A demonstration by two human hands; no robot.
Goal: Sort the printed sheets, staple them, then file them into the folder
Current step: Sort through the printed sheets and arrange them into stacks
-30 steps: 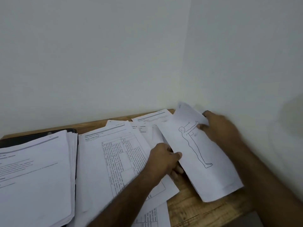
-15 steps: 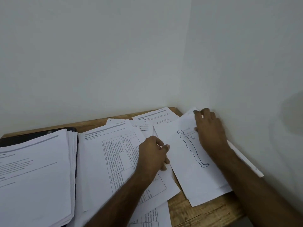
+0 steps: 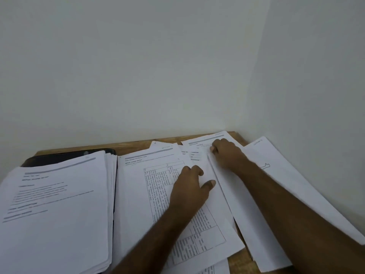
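Printed sheets cover the wooden desk. My left hand [image 3: 190, 186] rests on a sheet with a printed table [image 3: 158, 204], its fingers bent and its thumb stretched out to the right. My right hand [image 3: 225, 154] reaches over to the back, where its curled fingers grip the top corner of a blank-looking sheet [image 3: 223, 194]. Under my right forearm lies the sheet with the outline figure [image 3: 280, 175], its right edge up against the side wall. A thick stack of printed sheets [image 3: 55, 204] sits at the left on a black folder [image 3: 69, 156]. No stapler is in view.
White walls meet in a corner just behind and to the right of the desk [image 3: 240, 256]. More printed sheets [image 3: 199, 143] lie fanned out at the back, near the corner. Bare wood shows only at the back edge and front right.
The figure sheet has been laid down against the right wall. My right hand left it and moved left to the top corner of another sheet. My left hand let go and shifted slightly.
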